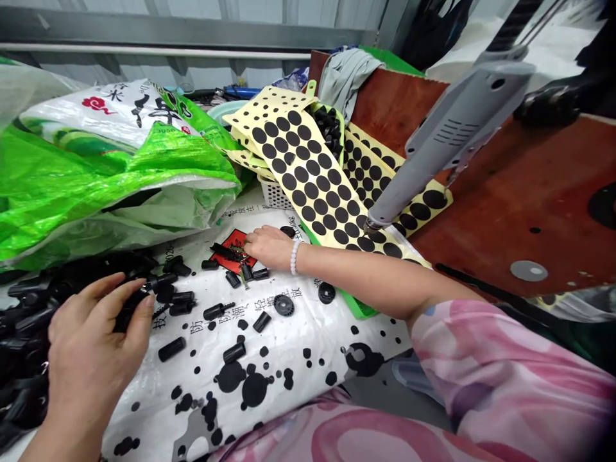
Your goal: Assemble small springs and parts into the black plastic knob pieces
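Parts (29,321) heaped far left, left hand (94,340) half-curled beside them, can't tell if it's pinching one. Red paper (224,262) has screws (237,249) on it, right hand (270,248) right there, grip hidden. Light fingertip picks suit those, tbh.

I saw a white sheet (337,340) with black writing on it. A big heap of black parts (29,321) lay on its left side. Short black tubes (172,348) and round black wheels (283,305) lay about the middle. Small metal bits (235,249) sat on a red square (222,262). Black dots (254,389) were all over the near part. A green bag (58,192) and a white basket (278,194) stood at the back.
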`<state>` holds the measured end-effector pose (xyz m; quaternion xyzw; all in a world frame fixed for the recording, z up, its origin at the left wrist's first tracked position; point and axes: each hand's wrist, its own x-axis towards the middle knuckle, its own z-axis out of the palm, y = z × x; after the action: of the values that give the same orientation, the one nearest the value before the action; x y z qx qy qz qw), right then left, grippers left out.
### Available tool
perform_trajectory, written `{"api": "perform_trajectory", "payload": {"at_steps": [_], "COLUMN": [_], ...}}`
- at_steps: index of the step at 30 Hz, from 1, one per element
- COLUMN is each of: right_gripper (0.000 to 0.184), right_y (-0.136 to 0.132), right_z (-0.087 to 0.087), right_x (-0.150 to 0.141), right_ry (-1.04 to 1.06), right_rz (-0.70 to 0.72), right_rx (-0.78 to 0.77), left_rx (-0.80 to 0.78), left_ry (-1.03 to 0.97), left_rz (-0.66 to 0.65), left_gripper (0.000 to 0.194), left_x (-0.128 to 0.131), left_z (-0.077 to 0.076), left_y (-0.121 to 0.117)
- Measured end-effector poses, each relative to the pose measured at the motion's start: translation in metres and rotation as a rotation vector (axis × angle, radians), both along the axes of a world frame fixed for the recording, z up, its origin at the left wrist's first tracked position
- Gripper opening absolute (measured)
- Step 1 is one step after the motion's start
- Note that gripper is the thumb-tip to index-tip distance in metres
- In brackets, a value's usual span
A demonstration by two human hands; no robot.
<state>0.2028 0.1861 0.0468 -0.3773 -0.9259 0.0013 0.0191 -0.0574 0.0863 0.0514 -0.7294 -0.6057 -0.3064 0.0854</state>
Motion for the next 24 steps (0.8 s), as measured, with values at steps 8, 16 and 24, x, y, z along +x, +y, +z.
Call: {"api": "perform_trajectory", "payload": {"at_steps": [8, 16, 24], "right_gripper": [0.017, 0.01, 0.041], "right_y": [-0.025, -0.052, -0.096], "right_z": [0.019, 0.026, 0.033], "right_x": [0.024, 0.055, 0.1], "right_ry": [0.194, 0.362, 1.046], "right_rz": [-0.157, -0.227, -0.388], "right_rx": [-0.091, -0.182, -0.375], "left_rx": [-0.055, -0.171, -0.372], "left_ry": [0.157, 0.187, 0.171], "left_rz": [-0.204, -0.453, -0.726], "left_gripper": [0.022, 0.021, 0.029], "left_x": [0.043, 0.099, 0.166], "left_z": [0.01, 0.0, 0.008], "left_y": [0.021, 0.043, 0.034]}}
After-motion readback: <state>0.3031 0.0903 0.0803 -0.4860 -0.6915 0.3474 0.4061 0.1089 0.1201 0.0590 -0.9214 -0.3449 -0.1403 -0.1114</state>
